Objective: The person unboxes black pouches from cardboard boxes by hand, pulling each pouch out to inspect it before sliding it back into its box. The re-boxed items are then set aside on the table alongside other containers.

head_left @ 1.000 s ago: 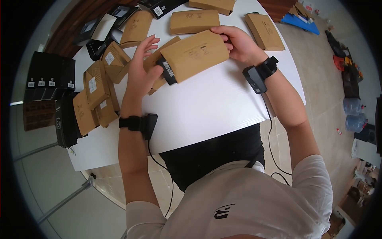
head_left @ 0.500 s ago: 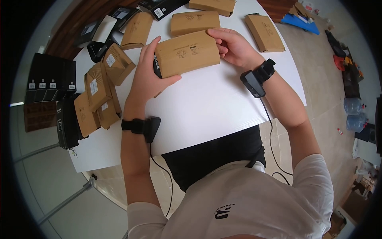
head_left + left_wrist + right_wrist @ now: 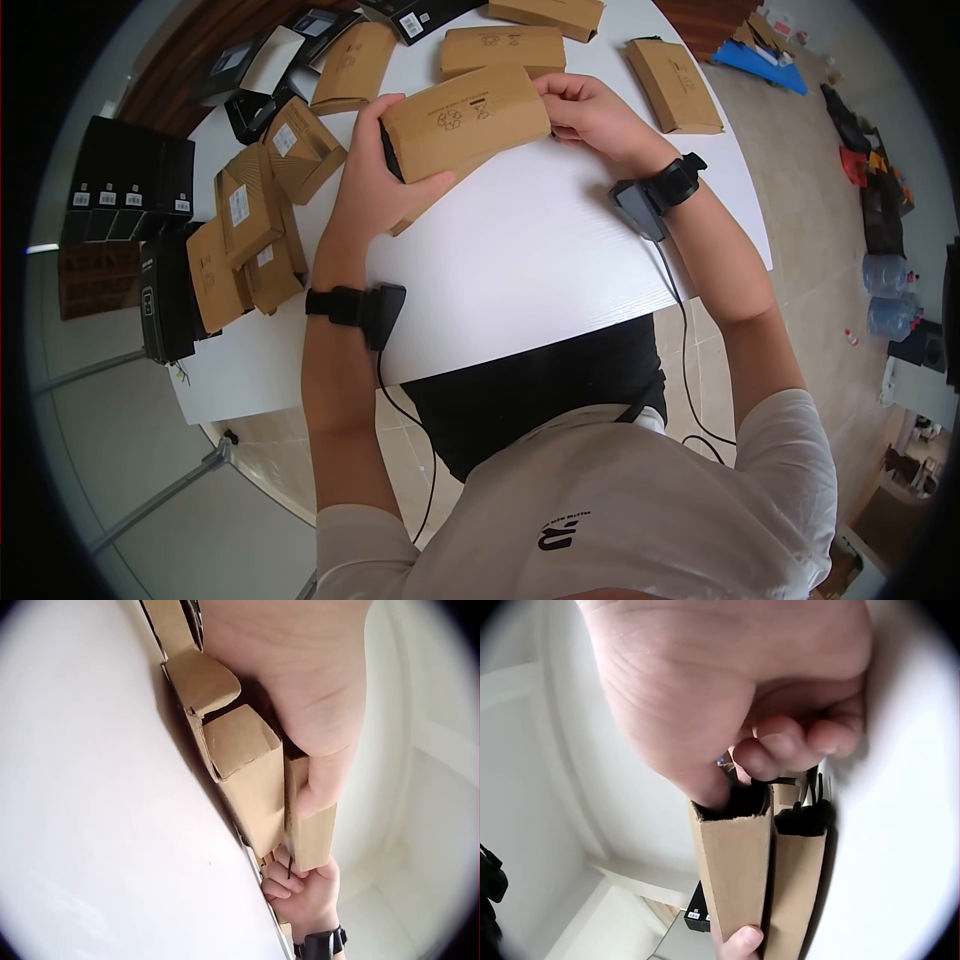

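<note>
A brown cardboard box sleeve (image 3: 465,115) with printed symbols is held slightly tilted over the table. My left hand (image 3: 375,190) grips its left end, thumb along the near edge, fingers behind. A thin black strip of its contents shows beside that palm. At the right end is my right hand (image 3: 600,125), its fingers curled. In the right wrist view, the right thumb reaches into the sleeve's dark open end (image 3: 735,806), with the fingers bent close by. A second cardboard box (image 3: 251,765) lies on the table just beneath the held one.
Several brown boxes lie at the left (image 3: 245,215), with more along the back (image 3: 505,48) and one at the right (image 3: 675,85). Black boxes stand at the far left (image 3: 130,180) and back (image 3: 415,20). The white table (image 3: 530,260) ends near the person's lap.
My left hand came in from beside the sleeve and took hold of its left end, where a black box with white lettering stuck out. The sleeve shifted left; that black part is now mostly hidden.
</note>
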`<state>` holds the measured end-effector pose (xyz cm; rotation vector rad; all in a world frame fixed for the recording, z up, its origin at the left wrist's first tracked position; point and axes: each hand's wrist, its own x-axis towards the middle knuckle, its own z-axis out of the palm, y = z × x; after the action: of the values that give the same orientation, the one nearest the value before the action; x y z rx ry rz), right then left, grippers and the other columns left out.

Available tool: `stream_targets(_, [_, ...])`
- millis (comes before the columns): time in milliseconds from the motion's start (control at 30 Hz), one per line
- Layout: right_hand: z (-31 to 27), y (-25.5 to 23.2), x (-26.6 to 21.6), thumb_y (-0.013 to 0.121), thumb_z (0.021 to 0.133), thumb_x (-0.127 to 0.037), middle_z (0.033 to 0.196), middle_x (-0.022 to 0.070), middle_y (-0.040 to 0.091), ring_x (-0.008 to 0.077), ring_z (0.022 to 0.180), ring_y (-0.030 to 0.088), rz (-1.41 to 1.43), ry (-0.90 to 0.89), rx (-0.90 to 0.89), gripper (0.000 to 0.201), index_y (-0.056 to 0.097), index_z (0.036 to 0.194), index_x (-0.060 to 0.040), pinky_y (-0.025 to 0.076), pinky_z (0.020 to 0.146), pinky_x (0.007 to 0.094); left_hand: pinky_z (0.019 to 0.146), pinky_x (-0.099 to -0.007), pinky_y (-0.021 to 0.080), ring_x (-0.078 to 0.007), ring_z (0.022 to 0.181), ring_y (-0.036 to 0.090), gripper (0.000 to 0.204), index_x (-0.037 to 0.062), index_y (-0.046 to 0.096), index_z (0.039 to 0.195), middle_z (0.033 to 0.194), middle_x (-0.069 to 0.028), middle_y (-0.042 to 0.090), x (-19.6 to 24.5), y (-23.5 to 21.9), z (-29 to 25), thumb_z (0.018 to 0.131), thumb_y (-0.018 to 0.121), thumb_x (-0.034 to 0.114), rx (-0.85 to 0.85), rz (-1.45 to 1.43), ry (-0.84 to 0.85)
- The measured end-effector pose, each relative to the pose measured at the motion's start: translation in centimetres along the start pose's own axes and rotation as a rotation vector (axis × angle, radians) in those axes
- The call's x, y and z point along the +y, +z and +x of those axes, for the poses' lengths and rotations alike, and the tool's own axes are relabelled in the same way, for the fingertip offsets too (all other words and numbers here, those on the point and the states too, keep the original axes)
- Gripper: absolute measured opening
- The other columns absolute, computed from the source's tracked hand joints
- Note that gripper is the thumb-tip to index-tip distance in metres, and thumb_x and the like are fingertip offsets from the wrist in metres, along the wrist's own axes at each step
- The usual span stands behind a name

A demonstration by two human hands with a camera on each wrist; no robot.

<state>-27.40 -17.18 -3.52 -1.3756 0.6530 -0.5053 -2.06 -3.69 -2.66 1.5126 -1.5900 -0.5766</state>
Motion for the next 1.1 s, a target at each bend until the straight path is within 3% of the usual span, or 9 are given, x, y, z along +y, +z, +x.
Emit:
stream_targets(100, [0.2, -0.3, 0.4, 0.062, 0.095, -0.018, 0.074, -0.0086, 0.054, 0.0022, 0.064, 0.043, -0.039, -0.037, -0.026, 0.021, 0.069, 0.110, -0.0057, 0.036, 0.056, 0.0188, 0.100, -0.0400, 0.047, -0.0284, 0.122, 0.053, 0.090, 0.0054, 0.038, 0.139, 0.132, -0.0174, 0.051, -0.4, 0.0, 0.1, 0.064, 0.088, 0.017, -0.007, 0.006, 0.042])
stream_targets(200, [0.2, -0.2, 0.2, 0.060, 0.095, -0.017, 0.081, -0.0065, 0.061, 0.0027, 0.067, 0.048, -0.110, -0.035, 0.144, 0.020, 0.069, 0.108, -0.0058, 0.040, 0.059, 0.0205, 0.102, -0.0403, 0.046, -0.0282, 0.124, 0.051, 0.092, 0.0057, 0.038, 0.141, 0.133, -0.0172, 0.050, -0.9, 0.0, 0.1, 0.065, 0.088, 0.018, 0.021, -0.015, 0.044])
stream_targets(267, [0.8, -0.6, 0.8, 0.052, 0.098, -0.015, 0.085, -0.0015, 0.062, 0.0066, 0.067, 0.050, 0.056, -0.246, 0.173, 0.019, 0.065, 0.109, -0.0055, 0.045, 0.063, 0.0246, 0.103, -0.0407, 0.045, -0.0281, 0.126, 0.050, 0.094, 0.0053, 0.037, 0.142, 0.134, -0.0167, 0.049, -1.0, 0.1, 0.2, 0.065, 0.089, 0.019, 0.035, -0.014, 0.008])
stream_targets(400, [1.3, -1.4, 1.2, 0.044, 0.101, -0.022, 0.097, 0.0029, 0.069, 0.0132, 0.077, 0.062, 0.224, -0.339, 0.161, 0.029, 0.066, 0.111, -0.0057, 0.052, 0.069, 0.0278, 0.104, -0.0409, 0.044, -0.0276, 0.126, 0.050, 0.094, 0.0050, 0.037, 0.142, 0.134, -0.0158, 0.050, -1.4, 0.0, 0.2, 0.065, 0.089, 0.019, 0.062, -0.068, 0.005])
stream_targets(500, [1.4, -3.2, 1.4, 0.035, 0.106, -0.033, 0.099, 0.0166, 0.070, 0.0238, 0.084, 0.070, 0.508, -0.278, -0.087, 0.040, 0.060, 0.113, -0.0025, 0.058, 0.071, 0.0345, 0.104, -0.0406, 0.044, -0.0271, 0.125, 0.050, 0.093, 0.0050, 0.038, 0.141, 0.133, -0.0149, 0.051, -1.2, -0.2, 0.2, 0.064, 0.089, 0.020, 0.091, -0.081, -0.014])
stream_targets(633, [0.9, -2.2, 0.4, 0.040, 0.104, -0.032, 0.101, 0.0165, 0.070, 0.0245, 0.083, 0.070, 0.630, -0.288, -0.062, 0.037, 0.059, 0.116, -0.0019, 0.058, 0.069, 0.0331, 0.101, -0.0398, 0.046, -0.0261, 0.122, 0.052, 0.093, 0.0049, 0.039, 0.140, 0.131, -0.0140, 0.053, -1.1, -0.2, 0.3, 0.064, 0.089, 0.020, 0.109, -0.086, 0.003])
stream_targets(700, [0.6, -1.3, 0.1, 0.043, 0.103, -0.028, 0.108, 0.0152, 0.067, 0.0238, 0.083, 0.069, 0.404, -0.312, 0.121, 0.036, 0.053, 0.129, -0.0042, 0.058, 0.070, 0.0340, 0.101, -0.0395, 0.047, -0.0259, 0.121, 0.053, 0.092, 0.0047, 0.039, 0.140, 0.130, -0.0138, 0.053, -1.1, -0.2, 0.3, 0.064, 0.089, 0.020, 0.108, -0.089, -0.005])
stream_targets(833, [0.6, -1.6, 0.3, 0.048, 0.101, -0.022, 0.110, 0.0130, 0.067, 0.0216, 0.083, 0.067, 0.320, -0.294, 0.154, 0.038, 0.051, 0.134, -0.0042, 0.056, 0.069, 0.0336, 0.099, -0.0379, 0.048, -0.0253, 0.120, 0.054, 0.092, 0.0046, 0.037, 0.142, 0.130, -0.0148, 0.053, -0.9, -0.3, 0.3, 0.066, 0.088, 0.016, 0.100, -0.066, 0.002])
stream_targets(1100, [1.6, -5.7, 1.0, 0.049, 0.092, -0.027, 0.109, 0.0104, 0.067, 0.0225, 0.092, 0.064, 0.869, -0.329, 0.417, 0.038, 0.062, 0.120, -0.0045, 0.053, 0.071, 0.0358, 0.096, -0.0375, 0.049, -0.0240, 0.117, 0.055, 0.091, 0.0033, 0.039, 0.141, 0.127, -0.0143, 0.055, -1.3, -0.4, 0.5, 0.066, 0.088, 0.021, 0.128, -0.180, 0.005])
